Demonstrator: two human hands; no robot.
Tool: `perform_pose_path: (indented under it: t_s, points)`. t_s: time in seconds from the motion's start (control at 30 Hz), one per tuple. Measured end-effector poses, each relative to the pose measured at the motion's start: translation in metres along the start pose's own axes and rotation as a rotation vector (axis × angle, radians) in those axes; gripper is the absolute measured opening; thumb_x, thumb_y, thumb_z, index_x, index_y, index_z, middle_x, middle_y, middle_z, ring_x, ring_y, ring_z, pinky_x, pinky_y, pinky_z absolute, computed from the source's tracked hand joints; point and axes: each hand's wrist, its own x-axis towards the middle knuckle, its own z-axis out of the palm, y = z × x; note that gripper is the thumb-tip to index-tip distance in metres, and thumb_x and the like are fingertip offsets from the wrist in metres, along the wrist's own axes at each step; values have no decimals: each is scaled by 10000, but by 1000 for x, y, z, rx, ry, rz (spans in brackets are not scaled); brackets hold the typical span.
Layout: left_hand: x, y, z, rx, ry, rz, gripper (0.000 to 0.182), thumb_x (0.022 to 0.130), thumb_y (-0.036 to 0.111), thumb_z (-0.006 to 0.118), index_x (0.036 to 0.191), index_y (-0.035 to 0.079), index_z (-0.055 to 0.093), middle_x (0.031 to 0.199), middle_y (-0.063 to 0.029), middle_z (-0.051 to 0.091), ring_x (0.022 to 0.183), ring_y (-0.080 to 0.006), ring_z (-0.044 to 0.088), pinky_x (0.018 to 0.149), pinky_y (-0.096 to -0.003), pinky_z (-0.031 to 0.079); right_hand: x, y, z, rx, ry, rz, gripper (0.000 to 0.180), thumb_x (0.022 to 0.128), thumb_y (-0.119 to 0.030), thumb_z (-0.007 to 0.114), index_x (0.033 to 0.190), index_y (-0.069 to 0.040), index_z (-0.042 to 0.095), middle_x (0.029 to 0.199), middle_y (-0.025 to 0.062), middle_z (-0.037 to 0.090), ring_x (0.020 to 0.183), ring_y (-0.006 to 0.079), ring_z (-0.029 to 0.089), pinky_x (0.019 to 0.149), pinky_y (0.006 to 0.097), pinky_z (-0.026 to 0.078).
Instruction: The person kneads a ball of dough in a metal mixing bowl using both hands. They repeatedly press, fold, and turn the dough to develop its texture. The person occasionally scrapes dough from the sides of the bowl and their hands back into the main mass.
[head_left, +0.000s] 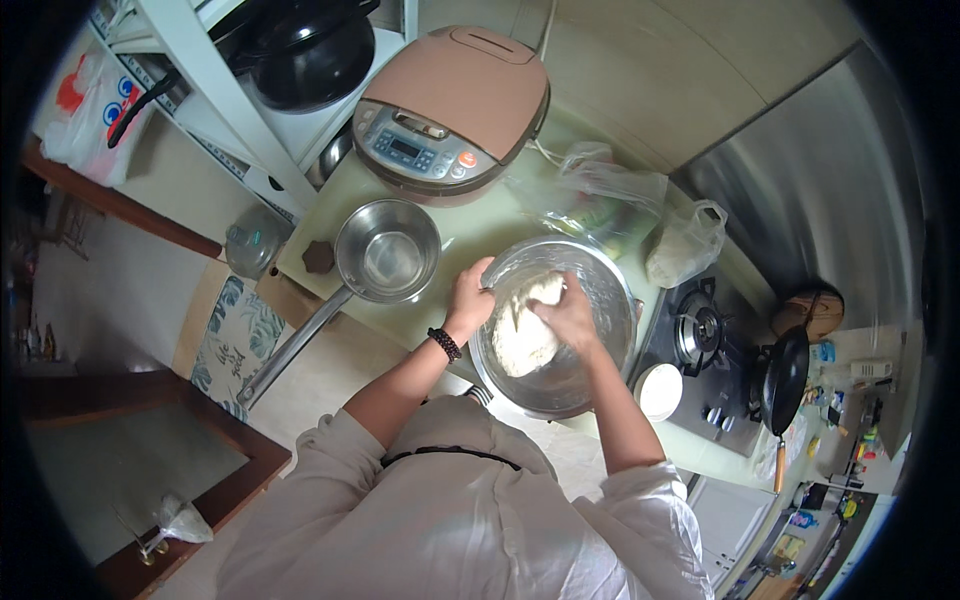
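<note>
A wide stainless steel bowl (600, 375) sits at the front edge of the pale green counter, tilted slightly in this view. Inside it lies a lump of whitish dough (523, 341), its upper part pulled up. My right hand (568, 313) reaches into the bowl and grips the upper part of the dough between thumb and fingers. At the bowl's left rim, my left hand (472, 294) grips the edge, a dark beaded bracelet on the wrist. The fingertips inside the bowl are partly hidden.
Left of the bowl stands a steel saucepan (391, 259), its handle jutting past the counter edge. A rice cooker (457, 105) stands behind. Plastic bags (686, 244) lie behind and to the right. Further right are a white bowl (660, 391), a gas hob (697, 397) and a black frying pan (786, 379).
</note>
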Motion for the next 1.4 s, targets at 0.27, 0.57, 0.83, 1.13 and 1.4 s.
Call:
perform_pose_path:
  t_s: [0.27,0.57,0.83,1.13,1.4]
  points:
    - [0,94,60,555,-249,402,471,930,210,603,1333,-8,495,1360,-227,500,1249,-383,498,1050,-438,408,-55,44,-23,177,73,144,717,882,-329,719,1414,28,397,1321,259,558,1207,317,571,1026,371,441]
    - [50,43,124,1094,-844,186,742,886,659,470,1172,6,677,1102,-257,679,1075,-381,647,975,-449,476,-126,84,-23,-38,789,25,562,803,-55,720,1312,33,499,1253,277,589,1205,387,559,1020,422,427]
    - [-3,78,101,919,-981,183,534,842,588,645,955,67,671,1120,-216,590,1109,-376,562,934,-487,429,-116,121,-1,530,685,60,466,853,37,617,1307,42,511,1121,246,662,1071,343,645,948,356,465]
    - [-60,51,95,881,-675,856,376,843,320,653,1137,88,619,1096,-71,625,1030,-271,580,901,-417,445,-116,115,1,557,719,81,394,828,62,615,1218,22,569,982,243,670,913,367,670,802,372,492]
    - [-21,35,134,913,-785,765,197,883,162,544,1035,136,666,951,-88,657,882,-338,627,760,-472,509,-129,89,-23,575,653,173,392,782,76,605,1168,8,589,842,262,646,742,378,657,683,392,491]
